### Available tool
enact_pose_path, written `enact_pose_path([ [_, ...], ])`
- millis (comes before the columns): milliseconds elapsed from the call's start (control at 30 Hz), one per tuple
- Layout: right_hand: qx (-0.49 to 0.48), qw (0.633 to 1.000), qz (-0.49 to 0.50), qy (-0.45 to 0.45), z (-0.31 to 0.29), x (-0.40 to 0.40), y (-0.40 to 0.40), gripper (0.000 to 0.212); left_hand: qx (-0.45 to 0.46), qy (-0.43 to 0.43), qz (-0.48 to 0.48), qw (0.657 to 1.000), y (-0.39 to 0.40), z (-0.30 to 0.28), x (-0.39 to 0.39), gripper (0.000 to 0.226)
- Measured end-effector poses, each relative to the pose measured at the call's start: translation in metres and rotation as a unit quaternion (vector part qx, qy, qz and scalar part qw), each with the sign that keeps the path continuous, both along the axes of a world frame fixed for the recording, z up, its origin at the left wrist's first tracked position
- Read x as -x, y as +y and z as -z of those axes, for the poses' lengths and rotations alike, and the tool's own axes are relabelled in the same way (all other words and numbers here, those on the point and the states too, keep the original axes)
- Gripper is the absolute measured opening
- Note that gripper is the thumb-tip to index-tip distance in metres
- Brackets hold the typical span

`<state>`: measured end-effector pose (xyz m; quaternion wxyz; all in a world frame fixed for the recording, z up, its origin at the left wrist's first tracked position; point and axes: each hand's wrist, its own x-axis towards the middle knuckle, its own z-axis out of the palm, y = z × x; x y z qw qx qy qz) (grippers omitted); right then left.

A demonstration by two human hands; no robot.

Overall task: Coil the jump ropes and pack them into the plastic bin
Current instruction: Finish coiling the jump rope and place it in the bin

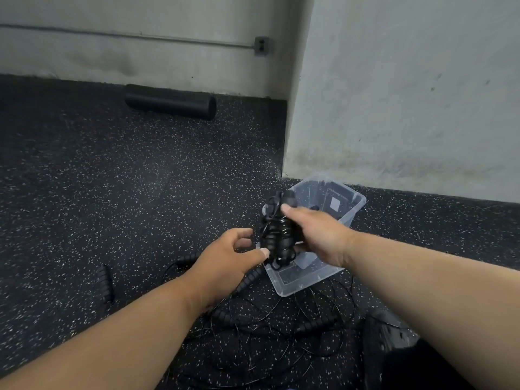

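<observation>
Over the plastic bin (353,204), the right hand (318,232) grips an upright coiled rope (277,235); left hand (228,254) loosely open beside it.

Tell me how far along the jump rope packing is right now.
Underway. One coiled rope bundle is gripped in the right hand over the clear plastic bin, not yet dropped in; the left hand hovers beside it, thumb near the coil. What is already in the bin is hard to tell. Several loose ropes lie tangled on the floor, uncoiled.
</observation>
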<state>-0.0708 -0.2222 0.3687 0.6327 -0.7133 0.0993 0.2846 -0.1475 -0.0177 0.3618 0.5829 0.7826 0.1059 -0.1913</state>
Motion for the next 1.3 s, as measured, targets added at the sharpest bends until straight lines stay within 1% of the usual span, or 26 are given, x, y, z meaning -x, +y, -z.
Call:
enact_pose_path([
  [67,0.014,0.996,0.083,0.005,0.005,-0.023,-0.014,0.036,-0.024,0.0,0.011,1.0,0.004,0.002,-0.004,0.049],
  [133,0.023,0.986,0.162,0.011,0.015,-0.047,-0.028,0.034,-0.028,0.007,0.003,1.0,0.009,0.007,-0.008,0.042],
  [200,0.037,0.979,0.197,0.017,0.024,-0.067,-0.038,0.028,-0.035,0.014,-0.001,0.999,0.012,0.011,-0.013,0.037],
  [300,0.072,0.974,0.212,0.013,0.038,-0.098,-0.046,0.023,-0.057,0.008,0.0,0.998,0.017,0.015,-0.022,0.035],
  [367,0.099,0.974,0.204,0.012,0.059,-0.118,-0.051,0.024,-0.071,0.006,-0.001,0.997,0.019,0.016,-0.027,0.034],
  [433,0.129,0.974,0.185,0.019,0.086,-0.136,-0.054,0.035,-0.09,0.009,0.001,0.996,0.022,0.02,-0.032,0.033],
  [500,0.19,0.971,0.147,0.018,0.115,-0.152,-0.061,0.049,-0.101,0.011,0.004,0.995,0.022,0.024,-0.036,0.032],
  [533,0.224,0.966,0.129,0.017,0.123,-0.157,-0.061,0.053,-0.104,0.014,0.004,0.994,0.022,0.026,-0.038,0.031],
  [600,0.274,0.958,0.087,0.016,0.137,-0.165,-0.062,0.051,-0.111,0.019,0.004,0.994,0.022,0.032,-0.044,0.032],
  [667,0.314,0.948,0.049,0.016,0.142,-0.171,-0.059,0.057,-0.113,0.027,0.003,0.993,0.021,0.037,-0.051,0.032],
  [700,0.326,0.944,0.038,0.018,0.15,-0.179,-0.059,0.057,-0.112,0.032,0.004,0.993,0.02,0.039,-0.055,0.031],
  [800,0.324,0.945,0.011,0.03,0.165,-0.196,-0.054,0.045,-0.108,0.042,0.005,0.993,0.019,0.044,-0.066,0.029],
  [833,0.326,0.945,0.005,0.03,0.173,-0.203,-0.053,0.044,-0.107,0.044,0.006,0.993,0.019,0.046,-0.07,0.028],
  [933,0.314,0.947,0.047,0.045,0.197,-0.218,-0.056,0.045,-0.11,0.051,0.011,0.993,0.021,0.053,-0.079,0.027],
  [1133,0.291,0.952,0.065,0.069,0.225,-0.228,-0.056,0.04,-0.117,0.058,0.019,0.991,0.026,0.069,-0.09,0.027],
  [1300,0.328,0.939,0.011,0.107,0.255,-0.228,-0.049,0.038,-0.116,0.057,0.033,0.991,0.03,0.075,-0.095,0.029],
])
